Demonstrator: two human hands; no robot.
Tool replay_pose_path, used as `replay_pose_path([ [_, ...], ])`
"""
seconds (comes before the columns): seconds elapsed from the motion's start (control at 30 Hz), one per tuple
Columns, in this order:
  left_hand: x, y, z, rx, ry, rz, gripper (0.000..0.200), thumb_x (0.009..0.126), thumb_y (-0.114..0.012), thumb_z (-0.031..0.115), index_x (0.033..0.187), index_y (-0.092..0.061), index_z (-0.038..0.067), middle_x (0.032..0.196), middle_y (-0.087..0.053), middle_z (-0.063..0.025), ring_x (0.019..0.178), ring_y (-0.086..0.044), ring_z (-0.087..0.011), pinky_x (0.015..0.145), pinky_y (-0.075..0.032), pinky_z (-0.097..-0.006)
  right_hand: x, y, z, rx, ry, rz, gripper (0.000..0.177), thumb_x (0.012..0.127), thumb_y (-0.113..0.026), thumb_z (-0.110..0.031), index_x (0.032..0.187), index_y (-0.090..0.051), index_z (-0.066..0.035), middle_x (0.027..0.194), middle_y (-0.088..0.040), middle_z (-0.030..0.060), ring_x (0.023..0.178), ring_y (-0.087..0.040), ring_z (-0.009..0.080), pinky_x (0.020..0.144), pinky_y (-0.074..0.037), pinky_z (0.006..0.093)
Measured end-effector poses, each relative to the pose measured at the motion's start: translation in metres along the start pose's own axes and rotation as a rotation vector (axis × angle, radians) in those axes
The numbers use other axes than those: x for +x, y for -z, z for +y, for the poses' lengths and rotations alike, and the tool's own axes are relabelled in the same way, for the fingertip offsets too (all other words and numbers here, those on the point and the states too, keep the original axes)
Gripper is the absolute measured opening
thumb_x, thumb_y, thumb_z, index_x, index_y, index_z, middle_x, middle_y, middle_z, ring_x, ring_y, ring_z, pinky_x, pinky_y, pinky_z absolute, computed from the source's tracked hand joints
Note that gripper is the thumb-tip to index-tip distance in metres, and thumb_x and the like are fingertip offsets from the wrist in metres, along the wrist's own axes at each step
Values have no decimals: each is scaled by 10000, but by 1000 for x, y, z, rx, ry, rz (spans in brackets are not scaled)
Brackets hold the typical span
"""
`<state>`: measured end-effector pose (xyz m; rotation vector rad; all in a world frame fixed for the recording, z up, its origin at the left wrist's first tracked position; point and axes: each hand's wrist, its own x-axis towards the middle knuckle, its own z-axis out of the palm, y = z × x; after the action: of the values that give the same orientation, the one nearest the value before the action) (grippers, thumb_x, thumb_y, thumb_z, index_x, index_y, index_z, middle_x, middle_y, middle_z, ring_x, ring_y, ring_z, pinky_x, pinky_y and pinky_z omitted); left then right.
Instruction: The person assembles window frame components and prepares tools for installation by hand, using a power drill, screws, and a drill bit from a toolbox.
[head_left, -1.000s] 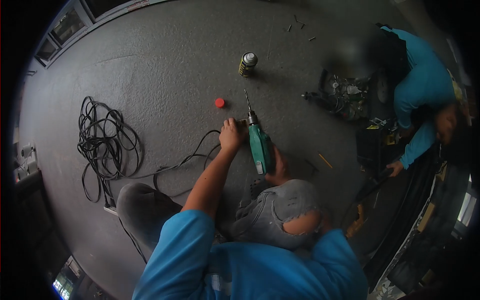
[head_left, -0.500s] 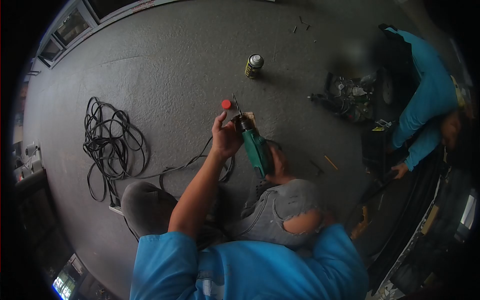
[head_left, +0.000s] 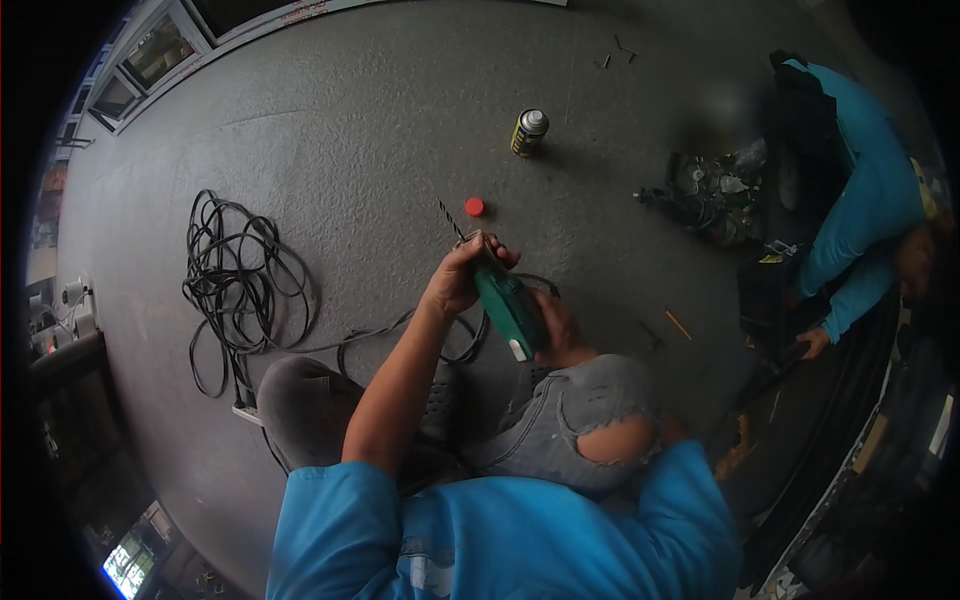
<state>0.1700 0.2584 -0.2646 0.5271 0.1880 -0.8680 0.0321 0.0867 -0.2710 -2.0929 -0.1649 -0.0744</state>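
A green power drill [head_left: 508,312] is held in front of me above my lap, its long bit [head_left: 450,219] pointing forward and slightly left. My left hand [head_left: 458,276] is closed around the front of the drill at the chuck, which the fingers mostly cover. At the rear, my right hand [head_left: 565,332] grips the drill's handle, with its fingers partly hidden behind the body. On the floor just beyond the bit lies a red cap [head_left: 474,207]. A spray can [head_left: 530,133] stands upright farther forward.
A tangled black cable [head_left: 235,275] lies left, running to a power strip [head_left: 247,413]. To the right, a person in a blue sleeve [head_left: 850,210] bends over a black case [head_left: 765,310] near a pile of small parts [head_left: 722,190]. A pencil-like stick [head_left: 679,323] lies on the floor.
My left hand has closed around the drill's chuck, where its fingers were raised and more open before. The drill has turned, and its bit now points more to the left.
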Motion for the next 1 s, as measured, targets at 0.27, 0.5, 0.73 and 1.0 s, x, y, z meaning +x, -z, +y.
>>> replay_pose_path([
  [0.27,-8,1,-8,-14,25,21,464,804,-686,433,1044,-576,52,967,-623,-88,1035,-592,-282,975,-445,-453,-14,-11,-6,38,-11,101,633,785,-677,-176,1334,-410,-13,1022,-593,252,944,-595,436,815,-472,494],
  [0.5,3,-28,-2,209,47,238,282,817,-732,257,926,-559,64,808,-608,-82,866,-630,-251,830,-510,-413,-8,-1,4,-67,-44,16,691,764,-701,-158,1348,-369,5,1148,-548,255,1022,-569,438,861,-464,484],
  [0.73,4,-44,-5,284,73,380,225,811,-733,174,786,-535,71,693,-548,-51,679,-588,-196,654,-506,-360,-6,-10,8,-41,-45,-5,731,726,-711,-153,1350,-362,1,1141,-539,257,1010,-560,443,870,-457,486],
  [1.0,-4,-48,-7,356,33,359,169,794,-671,87,729,-517,64,679,-547,-60,622,-555,-176,623,-482,-343,-3,-21,4,4,-31,-62,739,718,-711,-149,1351,-359,-2,1146,-535,255,1018,-553,444,879,-450,488],
])
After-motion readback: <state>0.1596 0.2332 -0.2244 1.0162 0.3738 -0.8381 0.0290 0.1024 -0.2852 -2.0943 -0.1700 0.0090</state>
